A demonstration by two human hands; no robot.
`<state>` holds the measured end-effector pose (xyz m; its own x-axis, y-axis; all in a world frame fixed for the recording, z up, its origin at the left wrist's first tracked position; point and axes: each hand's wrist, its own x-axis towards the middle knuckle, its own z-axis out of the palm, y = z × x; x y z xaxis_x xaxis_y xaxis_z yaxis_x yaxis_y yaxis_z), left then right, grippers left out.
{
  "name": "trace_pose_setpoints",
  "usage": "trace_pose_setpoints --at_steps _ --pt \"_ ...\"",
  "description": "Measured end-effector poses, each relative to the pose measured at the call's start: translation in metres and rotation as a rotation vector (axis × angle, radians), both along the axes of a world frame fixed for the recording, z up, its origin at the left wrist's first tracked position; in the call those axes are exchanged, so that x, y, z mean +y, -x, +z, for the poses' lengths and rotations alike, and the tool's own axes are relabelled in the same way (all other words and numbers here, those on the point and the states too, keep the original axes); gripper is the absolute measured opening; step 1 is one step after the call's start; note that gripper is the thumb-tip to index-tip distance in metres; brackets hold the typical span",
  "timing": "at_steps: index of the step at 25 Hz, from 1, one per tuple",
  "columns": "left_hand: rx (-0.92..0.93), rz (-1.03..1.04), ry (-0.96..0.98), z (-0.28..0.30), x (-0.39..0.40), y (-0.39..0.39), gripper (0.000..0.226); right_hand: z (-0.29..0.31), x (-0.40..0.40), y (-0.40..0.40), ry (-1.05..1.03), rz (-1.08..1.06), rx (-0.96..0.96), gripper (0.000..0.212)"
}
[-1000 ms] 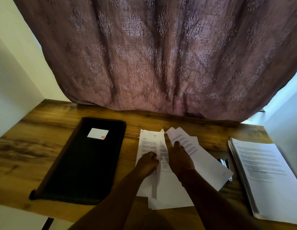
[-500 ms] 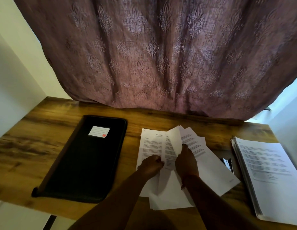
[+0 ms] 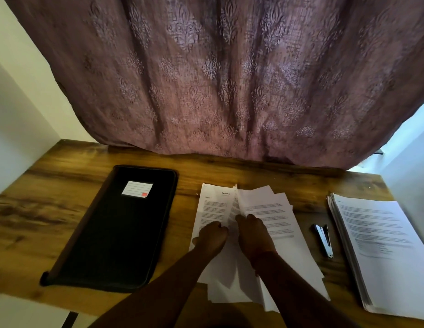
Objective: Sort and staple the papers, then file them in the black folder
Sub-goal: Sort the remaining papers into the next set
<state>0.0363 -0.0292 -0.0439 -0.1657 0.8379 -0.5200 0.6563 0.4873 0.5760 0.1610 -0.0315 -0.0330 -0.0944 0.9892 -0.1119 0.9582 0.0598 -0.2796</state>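
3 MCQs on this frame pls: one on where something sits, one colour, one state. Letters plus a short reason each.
1. Where does the stapler lie?
A. on the black folder
B. between the loose sheets and the tall paper stack
C. in the left hand

2. What colour is the small patch on the folder's white label?
A. red
B. green
C. blue

3. What state is the black folder in?
A. open with papers inside
B. standing upright
C. closed, flat on the wooden desk

Answers:
1 B, it rests on the wooden desk right of the loose sheets and left of the tall paper stack.
2 A, a red patch shows at the label's lower right corner.
3 C, its cover is shut and nothing lies on it.
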Motion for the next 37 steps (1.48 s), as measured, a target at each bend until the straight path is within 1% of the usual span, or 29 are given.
trace_pose_setpoints --at_steps 1,2,3,5,7,8,9,10,11,12,13,14,16,17,19,20,22,23,26,27,29,30,32,33,34,35,36,37 --pt "-0.046 0.004 -0.022 -0.003 -0.001 0.003 0.023 -0.001 0.002 0.003 0.005 -0.052 0.042 0.037" --pt "-0.084 -0.007 -0.047 -0.006 -0.004 0.005 0.026 -0.002 0.004 0.004 0.015 -0.102 0.122 0.032" --pt "-0.12 -0.038 -0.07 -0.009 -0.007 0.008 0.03 -0.002 0.007 0.006 0.037 -0.134 0.209 0.032" --pt "-0.107 -0.141 -0.123 -0.014 -0.017 0.011 0.041 0.001 0.009 0.011 0.112 -0.197 0.377 0.039" --pt "-0.076 -0.22 -0.185 -0.016 -0.024 0.014 0.047 0.002 0.011 0.014 0.157 -0.231 0.387 0.04" --pt "-0.054 -0.242 -0.219 -0.017 -0.027 0.015 0.046 0.001 0.011 0.014 0.163 -0.251 0.369 0.036" --pt "-0.03 -0.23 -0.254 -0.019 -0.029 0.018 0.044 0.002 0.011 0.013 0.173 -0.273 0.377 0.031" --pt "0.031 -0.179 -0.302 -0.018 -0.031 0.021 0.041 0.0 0.011 0.011 0.181 -0.294 0.398 0.026" --pt "0.104 -0.078 -0.331 -0.02 -0.032 0.028 0.037 0.0 0.012 0.009 0.187 -0.308 0.415 0.022" --pt "0.15 0.056 -0.329 -0.016 -0.032 0.035 0.038 -0.001 0.012 0.006 0.191 -0.307 0.423 0.018" --pt "0.141 0.146 -0.31 -0.012 -0.032 0.042 0.041 -0.001 0.012 0.004 0.197 -0.304 0.435 0.014" --pt "0.092 0.179 -0.292 -0.006 -0.03 0.047 0.04 0.0 0.011 0.003 0.201 -0.307 0.451 0.011" --pt "0.033 0.18 -0.289 0.008 -0.027 0.05 0.022 -0.002 0.011 0.002 0.198 -0.317 0.481 0.01" --pt "0.052 0.144 -0.32 0.013 -0.027 0.048 0.013 -0.002 0.01 0.002 0.193 -0.323 0.496 0.009" --pt "0.062 0.038 -0.409 0.018 -0.028 0.038 0.013 0.001 0.008 0.001 0.182 -0.335 0.534 0.006" --pt "0.002 -0.024 -0.443 0.017 -0.031 0.03 0.016 0.003 0.007 0.0 0.17 -0.341 0.56 0.008" --pt "-0.148 -0.11 -0.424 0.016 -0.035 0.016 0.021 0.003 0.007 -0.002 0.151 -0.358 0.588 0.014" --pt "-0.179 -0.078 -0.401 0.014 -0.034 0.013 0.021 0.005 0.006 -0.003 0.152 -0.363 0.595 0.015" --pt "-0.188 0.157 -0.368 0.011 -0.024 0.018 0.028 0.006 0.004 -0.006 0.171 -0.382 0.6 0.005" --pt "-0.238 0.216 -0.341 0.01 -0.022 0.02 0.028 0.007 0.003 -0.007 0.174 -0.377 0.599 0.003" --pt "-0.343 0.234 -0.256 0.015 -0.023 0.02 0.031 0.009 0.001 -0.008 0.186 -0.371 0.6 0.003" --pt "-0.338 0.224 -0.223 0.017 -0.024 0.018 0.036 0.009 0.001 -0.008 0.184 -0.358 0.577 0.004" --pt "-0.19 0.15 -0.2 0.008 -0.026 0.013 0.055 0.007 0.001 -0.009 0.157 -0.315 0.508 0.005" --pt "-0.058 0.093 -0.199 -0.002 -0.027 0.013 0.068 0.004 0.0 -0.011 0.149 -0.33 0.568 0.007" --pt "0.046 0.049 -0.185 -0.013 -0.027 0.013 0.079 0.003 -0.002 -0.012 0.139 -0.355 0.692 0.008" --pt "0.108 0.021 -0.202 -0.033 -0.024 0.015 0.088 0.002 -0.006 -0.014 0.103 -0.373 0.803 0.01" --pt "0.099 0.017 -0.218 -0.05 -0.022 0.017 0.09 0.003 -0.009 -0.015 0.102 -0.397 0.905 0.01" --pt "0.059 -0.011 -0.233 -0.045 -0.023 0.016 0.082 0.001 -0.009 -0.015 0.098 -0.413 0.989 0.01"
